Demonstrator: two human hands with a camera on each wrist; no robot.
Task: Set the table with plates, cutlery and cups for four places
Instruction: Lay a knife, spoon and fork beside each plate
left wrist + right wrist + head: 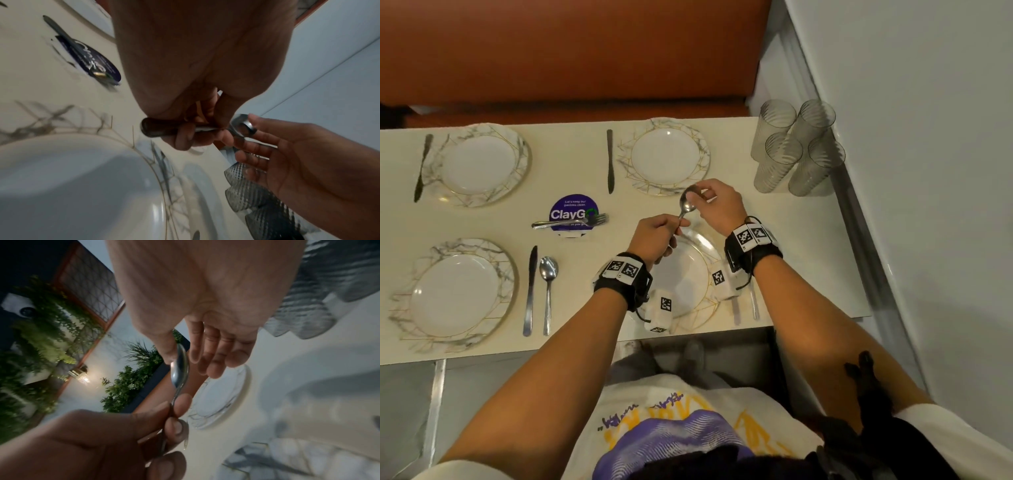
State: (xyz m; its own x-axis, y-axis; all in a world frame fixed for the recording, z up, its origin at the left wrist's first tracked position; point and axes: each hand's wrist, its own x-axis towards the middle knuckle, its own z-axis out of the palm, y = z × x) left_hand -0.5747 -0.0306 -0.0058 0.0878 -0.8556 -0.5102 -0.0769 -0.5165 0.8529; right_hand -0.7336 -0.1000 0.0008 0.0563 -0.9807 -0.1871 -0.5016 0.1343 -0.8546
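Above the near right plate [683, 274] both hands hold one metal spoon [686, 205]. My left hand [675, 229] grips its handle in curled fingers, and the handle end [153, 128] sticks out of the fist. My right hand [695, 197] pinches the spoon bowl [180, 366] between thumb and forefinger, with the other fingers spread loosely. Each of the other plates, far right [664, 157], far left [477, 164] and near left [455, 294], has a knife beside it. A second spoon [548, 291] lies next to the near left knife [530, 291].
Several ribbed clear glasses [794, 147] stand grouped at the table's far right corner by the wall. Forks [571, 222] lie across a round purple sticker [571, 209] mid-table. Cutlery [754, 303] right of the near right plate is partly hidden by my right wrist. An orange bench runs behind the table.
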